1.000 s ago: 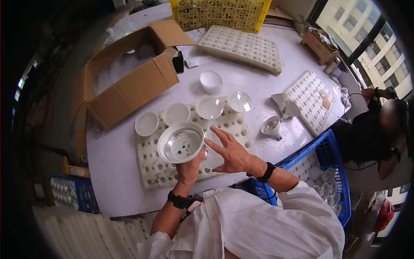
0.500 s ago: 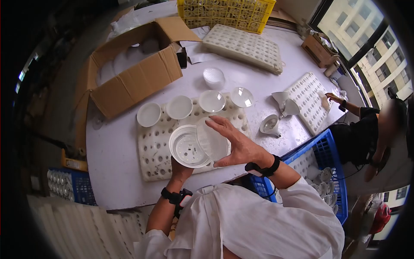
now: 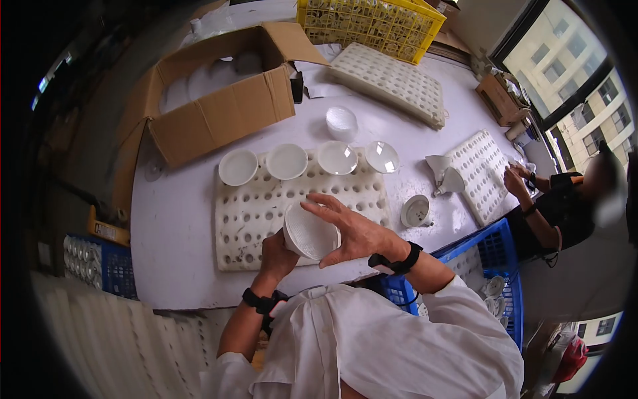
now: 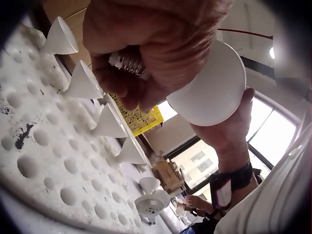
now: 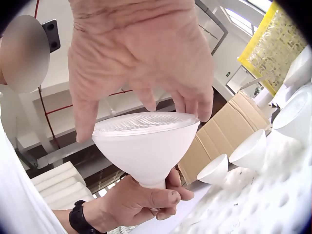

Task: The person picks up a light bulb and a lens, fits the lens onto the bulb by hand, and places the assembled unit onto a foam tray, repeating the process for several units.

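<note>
My left hand (image 3: 278,256) grips the neck of a white cone-shaped lamp bulb (image 5: 146,156), with its metal screw base (image 4: 127,63) showing between the fingers. A textured clear lens cover (image 5: 146,123) lies over the bulb's wide mouth. My right hand (image 3: 362,236) spans that cover from above, thumb at one side of the rim and fingertips at the other. Below both hands is a white foam tray (image 3: 229,229) full of round holes. Several more bulbs (image 3: 286,161) stand in a row along its far edge. Behind them sits a stack of clear covers (image 3: 341,123).
An open cardboard box (image 3: 222,113) stands at the back left, a yellow crate (image 3: 372,30) at the back. More foam trays (image 3: 392,76) lie beyond. Loose bulb housings (image 3: 417,211) are at right, near a blue crate (image 3: 508,243). Another person (image 3: 558,213) works at the far right.
The lens cover has come over the bulb's mouth, held by my right hand, hiding the inside. The bulb has moved right and tilted. The other person's hands have come over the right-hand tray.
</note>
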Demonstrator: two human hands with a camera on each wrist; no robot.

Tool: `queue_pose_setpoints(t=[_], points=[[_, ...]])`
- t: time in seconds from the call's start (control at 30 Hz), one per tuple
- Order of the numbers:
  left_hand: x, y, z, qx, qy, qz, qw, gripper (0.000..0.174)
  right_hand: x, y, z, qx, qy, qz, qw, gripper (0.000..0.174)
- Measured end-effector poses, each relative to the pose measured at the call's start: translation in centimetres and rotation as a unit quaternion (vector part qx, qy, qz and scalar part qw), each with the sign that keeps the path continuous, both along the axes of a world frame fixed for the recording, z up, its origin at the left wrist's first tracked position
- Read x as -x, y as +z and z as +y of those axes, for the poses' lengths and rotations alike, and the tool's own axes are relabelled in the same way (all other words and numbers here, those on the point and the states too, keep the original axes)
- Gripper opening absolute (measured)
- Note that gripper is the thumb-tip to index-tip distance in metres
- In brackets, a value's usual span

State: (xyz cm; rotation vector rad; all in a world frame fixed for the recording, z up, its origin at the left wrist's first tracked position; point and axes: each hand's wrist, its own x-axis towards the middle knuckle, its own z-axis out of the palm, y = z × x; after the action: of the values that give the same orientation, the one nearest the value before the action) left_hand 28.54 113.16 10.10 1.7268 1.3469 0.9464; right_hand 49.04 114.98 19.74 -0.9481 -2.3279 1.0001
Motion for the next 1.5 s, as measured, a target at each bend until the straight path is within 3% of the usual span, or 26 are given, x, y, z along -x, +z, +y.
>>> queue_pose_setpoints(t=[0.2, 0.53, 0.6, 0.63, 0.7, 0.73, 0.8, 0.9, 1.1, 1.5], points=[[0.1, 0.6, 0.0, 0.036, 0.004, 0.01, 0.999, 0.033, -0.4, -1.3, 0.5, 0.051, 0.007, 0.022, 0.998, 0.115], [-0.5, 3.0, 0.9, 0.066, -0.03, 0.062, 0.995, 0.039, -0.4, -4.1, 0.1, 0.036, -0.009, 0.047, 0.998, 0.125], [0.1, 3.7, 1.2, 0.119, -0.119, 0.012, 0.986, 0.054, -0.5, -4.5, 0.2, 0.09, -0.02, 0.092, 0.991, 0.119], [0.4, 3.9, 1.2, 0.119, -0.119, 0.011, 0.986, 0.054, -0.6, -4.7, 0.2, 0.09, -0.02, 0.09, 0.992, 0.119], [0.8, 4.5, 1.4, 0.103, -0.213, -0.077, 0.969, 0.07, -0.8, -4.9, 0.2, 0.114, -0.026, 0.099, 0.988, 0.114], [0.7, 4.8, 1.6, 0.102, -0.213, -0.078, 0.969, 0.07, -0.8, -5.0, 0.2, 0.114, -0.026, 0.098, 0.988, 0.114], [0.4, 5.3, 1.6, 0.112, -0.193, -0.046, 0.974, 0.089, -0.5, -5.4, -0.1, 0.041, -0.028, 0.096, 0.994, 0.112], [-0.6, 6.7, 1.1, 0.069, -0.154, -0.045, 0.985, 0.094, 0.0, -5.4, -0.3, -0.037, -0.031, 0.094, 0.994, 0.11], [-1.8, 6.6, 0.8, 0.014, -0.139, -0.01, 0.99, 0.084, -0.2, -6.1, -0.3, -0.074, -0.039, 0.123, 0.989, 0.107], [-2.4, 6.1, 0.4, -0.043, -0.128, 0.013, 0.991, 0.088, -0.5, -6.4, -0.3, -0.129, -0.044, 0.142, 0.98, 0.105]])
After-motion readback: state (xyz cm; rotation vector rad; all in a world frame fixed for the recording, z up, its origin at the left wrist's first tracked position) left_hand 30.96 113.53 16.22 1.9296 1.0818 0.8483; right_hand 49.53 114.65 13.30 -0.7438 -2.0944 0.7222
